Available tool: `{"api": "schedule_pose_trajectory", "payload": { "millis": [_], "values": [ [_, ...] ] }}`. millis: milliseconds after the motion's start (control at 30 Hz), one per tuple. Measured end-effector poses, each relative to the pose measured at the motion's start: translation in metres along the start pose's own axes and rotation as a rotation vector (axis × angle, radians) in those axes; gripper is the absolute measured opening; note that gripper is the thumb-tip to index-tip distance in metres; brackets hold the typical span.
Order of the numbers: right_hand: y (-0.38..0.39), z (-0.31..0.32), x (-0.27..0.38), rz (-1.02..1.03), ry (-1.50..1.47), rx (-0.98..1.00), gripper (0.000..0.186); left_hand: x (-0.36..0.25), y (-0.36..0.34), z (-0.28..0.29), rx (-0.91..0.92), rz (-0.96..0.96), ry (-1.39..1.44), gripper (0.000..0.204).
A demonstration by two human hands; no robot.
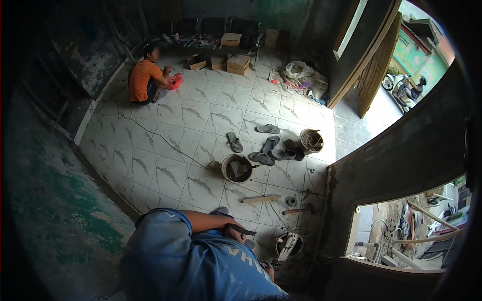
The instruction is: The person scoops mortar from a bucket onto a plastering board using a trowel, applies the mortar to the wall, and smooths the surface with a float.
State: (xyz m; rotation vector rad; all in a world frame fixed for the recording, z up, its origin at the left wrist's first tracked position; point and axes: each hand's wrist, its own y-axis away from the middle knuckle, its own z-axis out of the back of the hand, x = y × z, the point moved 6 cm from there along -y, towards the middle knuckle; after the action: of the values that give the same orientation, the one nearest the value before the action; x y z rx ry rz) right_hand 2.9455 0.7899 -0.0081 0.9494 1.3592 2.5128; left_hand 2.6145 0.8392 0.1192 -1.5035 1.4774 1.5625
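Down low in front of the blue shirt point(211, 266), the left hand point(233, 233) looks closed on a dark strip point(246, 231), the right hand point(269, 270) sits apart, its grip too hidden to tell, and this reads as a holding step, the next move calling for steadiness.

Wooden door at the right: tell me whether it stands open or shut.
Open: the wooden door is swung aside, and a green wall outdoors shows past it.
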Motion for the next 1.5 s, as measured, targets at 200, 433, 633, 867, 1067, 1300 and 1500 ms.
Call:
{"api": "schedule_pose_trajectory", "payload": {
  "millis": [200, 433, 633, 867, 1067, 1300, 1500],
  "values": [
    [-0.022, -0.036, -0.002, 0.072, 0.104, -0.169, 0.067, -0.008, 0.052, 0.019, 0.046, 0.178, 0.069, 0.025],
    [-0.008, -0.046, 0.109, 0.000, -0.321, -0.150, 0.062, 0.002, 0.104, 0.042, 0.028, 0.213, 0.078, 0.024],
    [0.019, -0.008, 0.214, 0.129, -0.106, -0.178, 0.060, -0.011, 0.155, 0.042, -0.053, 0.208, 0.146, 0.024],
    [-0.034, 0.046, 0.167, 0.300, 0.126, -0.267, 0.048, -0.052, 0.176, 0.041, -0.387, -0.108, 0.236, 0.030],
    [-0.004, 0.067, 0.195, 0.176, -0.069, -0.220, 0.047, -0.038, 0.145, 0.040, -0.228, 0.095, 0.222, 0.038],
    [-0.012, 0.078, 0.171, 0.185, 0.060, -0.283, 0.043, -0.058, 0.129, 0.055, -0.286, 0.293, 0.103, 0.050],
    [-0.003, 0.084, 0.165, 0.222, 0.072, -0.274, 0.053, -0.115, 0.091, 0.064, -0.397, -0.136, -0.126, 0.055]
  ]
}}
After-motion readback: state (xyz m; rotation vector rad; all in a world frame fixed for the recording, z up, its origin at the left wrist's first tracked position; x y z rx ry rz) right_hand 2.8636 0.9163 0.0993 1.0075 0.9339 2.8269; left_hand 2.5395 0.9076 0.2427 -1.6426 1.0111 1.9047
